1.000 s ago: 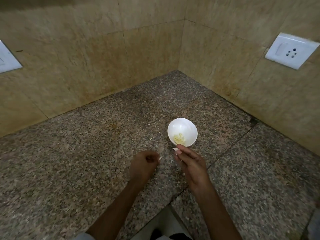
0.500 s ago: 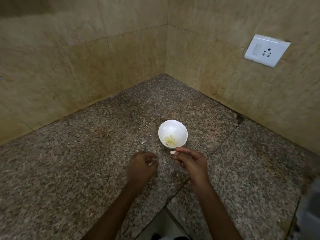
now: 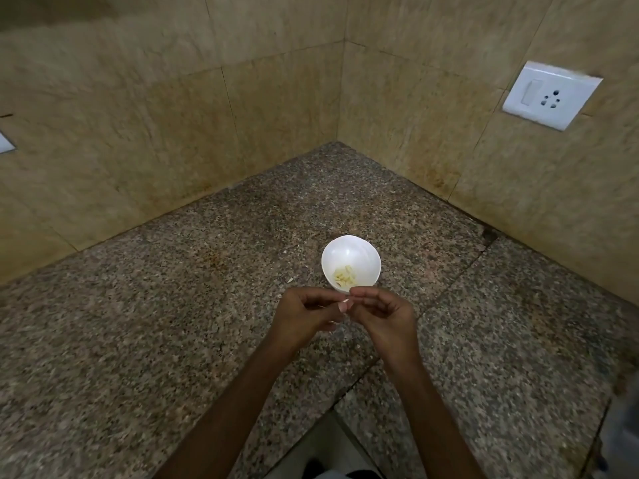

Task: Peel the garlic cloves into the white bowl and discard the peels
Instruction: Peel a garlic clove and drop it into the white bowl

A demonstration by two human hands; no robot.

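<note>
Both hands meet over a speckled granite counter (image 3: pixel 155 323), just in front of a white bowl (image 3: pixel 350 246). The left hand (image 3: pixel 304 318) and the right hand (image 3: pixel 385 318) have curled fingers, and their fingertips come together on a small pale garlic bit (image 3: pixel 345 301); whether it is clove or skin is too small to tell. Peeled cloves (image 3: pixel 344 274) lie in the bowl's bottom. A peel scrap (image 3: pixel 290 280) sits on the counter left of the bowl. A white wall socket (image 3: pixel 551 95) is on the tiled wall at right.
</note>
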